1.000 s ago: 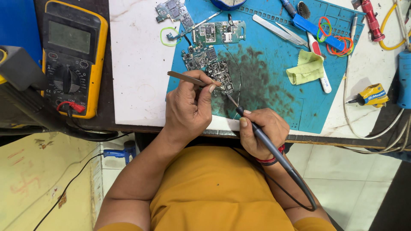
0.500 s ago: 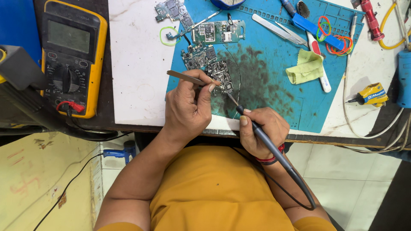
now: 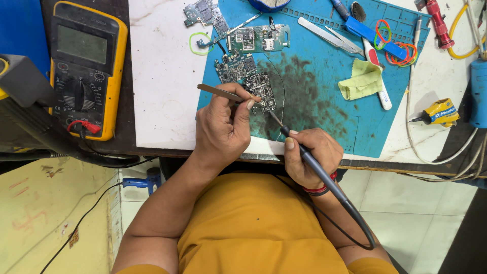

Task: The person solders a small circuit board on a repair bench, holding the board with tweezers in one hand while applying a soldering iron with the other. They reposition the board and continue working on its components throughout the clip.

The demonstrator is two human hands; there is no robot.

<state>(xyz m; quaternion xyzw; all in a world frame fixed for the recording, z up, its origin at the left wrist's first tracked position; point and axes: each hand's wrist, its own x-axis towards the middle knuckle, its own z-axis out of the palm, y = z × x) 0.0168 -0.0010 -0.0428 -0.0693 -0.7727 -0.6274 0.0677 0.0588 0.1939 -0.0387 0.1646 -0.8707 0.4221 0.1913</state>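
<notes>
Two hands at work: left hand (image 3: 223,129) pinches tweezers (image 3: 223,93), right hand (image 3: 309,157) clamps a soldering iron (image 3: 304,152), tips meeting on the circuit board (image 3: 261,91) at twelve o'clock. Board looks thin, stiff, fragile (best held by its edges).

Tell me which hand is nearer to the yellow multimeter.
Left. The left hand, holding tweezers, is over the mat's left edge, to the right of the yellow multimeter. The right hand, gripping the soldering iron, is farther right.

Yellow multimeter (image 3: 86,71) far left; green cloth (image 3: 361,81); red screwdriver (image 3: 437,23)
</notes>
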